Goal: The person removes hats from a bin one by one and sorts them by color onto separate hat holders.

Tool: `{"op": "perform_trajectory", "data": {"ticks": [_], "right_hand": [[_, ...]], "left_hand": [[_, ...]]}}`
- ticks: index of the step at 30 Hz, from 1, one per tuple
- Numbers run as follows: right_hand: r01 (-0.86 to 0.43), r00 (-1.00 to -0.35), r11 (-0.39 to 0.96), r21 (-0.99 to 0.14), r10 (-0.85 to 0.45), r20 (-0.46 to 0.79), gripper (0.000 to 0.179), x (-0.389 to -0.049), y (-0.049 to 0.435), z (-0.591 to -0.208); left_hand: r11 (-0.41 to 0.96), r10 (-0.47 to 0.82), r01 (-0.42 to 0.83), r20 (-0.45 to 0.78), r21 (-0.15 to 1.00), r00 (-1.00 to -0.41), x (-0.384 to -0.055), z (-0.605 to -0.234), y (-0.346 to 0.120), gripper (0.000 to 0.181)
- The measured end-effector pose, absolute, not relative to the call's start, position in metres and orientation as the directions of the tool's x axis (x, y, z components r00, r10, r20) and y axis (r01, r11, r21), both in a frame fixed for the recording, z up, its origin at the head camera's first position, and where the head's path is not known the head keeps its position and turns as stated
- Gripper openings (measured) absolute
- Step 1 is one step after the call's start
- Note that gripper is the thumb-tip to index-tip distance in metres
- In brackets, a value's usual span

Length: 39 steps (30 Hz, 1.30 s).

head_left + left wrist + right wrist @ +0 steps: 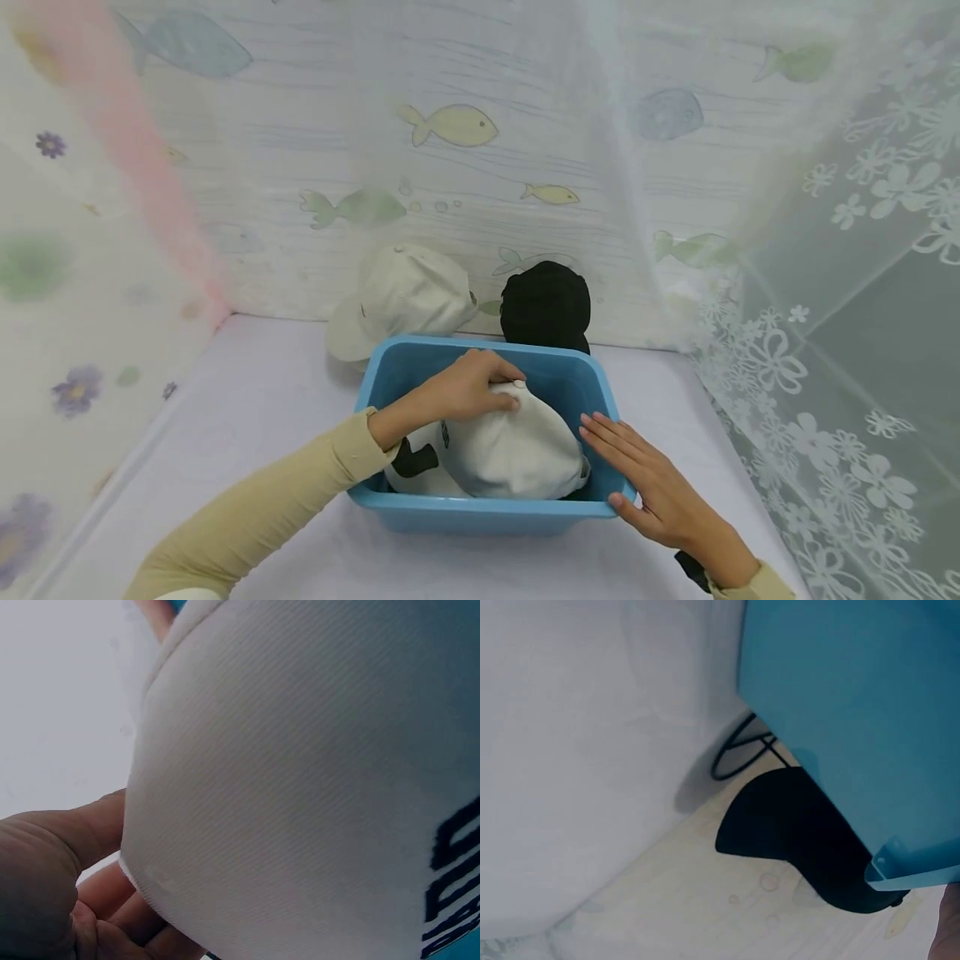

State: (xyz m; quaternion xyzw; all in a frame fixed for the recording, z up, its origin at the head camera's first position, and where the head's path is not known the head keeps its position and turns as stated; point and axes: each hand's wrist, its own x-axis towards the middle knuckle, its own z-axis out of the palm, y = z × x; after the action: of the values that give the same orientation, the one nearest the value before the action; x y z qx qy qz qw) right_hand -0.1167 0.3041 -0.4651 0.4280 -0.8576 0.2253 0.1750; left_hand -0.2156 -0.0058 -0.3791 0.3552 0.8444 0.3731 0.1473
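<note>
A white baseball cap (517, 446) sits inside a blue plastic tub (487, 505), its top button uppermost. At the front of its crown, my left hand (474, 383) pinches the fabric between thumb and fingers. Up close in the left wrist view, the ribbed white cap (300, 765) has black lettering, with thumb and fingers at its edge. My right hand (648, 475) lies over the tub's right rim, fingers fairly straight and reaching inside. Only a sliver of that hand (946, 922) shows in the right wrist view. The tub's bottom is mostly hidden.
Behind the tub, an off-white cap (416, 292) stands at the left and a black cap (546, 304) at the right, against a fish-patterned curtain (450, 125). A black wire frame (739, 746) shows near the black cap. White cloth (285, 392) covers the surface.
</note>
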Motion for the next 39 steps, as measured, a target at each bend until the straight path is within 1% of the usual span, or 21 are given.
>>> {"op": "perform_trajectory", "data": {"ticks": [8, 15, 22, 25, 30, 33, 39], "right_hand": [[-0.813, -0.573, 0.521, -0.26, -0.637, 0.515, 0.065, -0.116, 0.301, -0.467], [-0.818, -0.565, 0.515, -0.257, -0.629, 0.534, 0.064, -0.118, 0.3, -0.469], [-0.804, -0.583, 0.53, -0.27, -0.615, 0.531, 0.064, -0.117, 0.299, -0.471], [-0.8, -0.588, 0.538, -0.267, -0.61, 0.531, 0.065, -0.117, 0.299, -0.471], [-0.797, -0.591, 0.544, -0.264, -0.608, 0.531, 0.065, -0.117, 0.298, -0.471], [-0.799, -0.587, 0.541, -0.262, -0.608, 0.535, 0.064, -0.117, 0.297, -0.471], [-0.801, -0.585, 0.539, -0.263, -0.606, 0.54, 0.066, -0.117, 0.297, -0.471]], "left_hand": [[0.457, 0.712, 0.486, 0.021, 0.745, -0.702, -0.215, -0.375, -0.01, 0.039], [0.423, 0.734, 0.512, 0.048, 0.748, -0.677, -0.216, -0.368, -0.019, 0.038], [0.389, 0.746, 0.515, 0.067, 0.763, -0.663, -0.22, -0.364, -0.027, 0.038], [0.368, 0.751, 0.531, 0.093, 0.763, -0.654, -0.221, -0.363, -0.031, 0.036], [0.377, 0.724, 0.51, 0.097, 0.773, -0.683, -0.221, -0.364, -0.033, 0.032], [0.42, 0.711, 0.483, 0.052, 0.769, -0.702, -0.219, -0.366, -0.033, 0.032], [0.48, 0.708, 0.483, 0.001, 0.732, -0.706, -0.217, -0.373, -0.029, 0.035]]}}
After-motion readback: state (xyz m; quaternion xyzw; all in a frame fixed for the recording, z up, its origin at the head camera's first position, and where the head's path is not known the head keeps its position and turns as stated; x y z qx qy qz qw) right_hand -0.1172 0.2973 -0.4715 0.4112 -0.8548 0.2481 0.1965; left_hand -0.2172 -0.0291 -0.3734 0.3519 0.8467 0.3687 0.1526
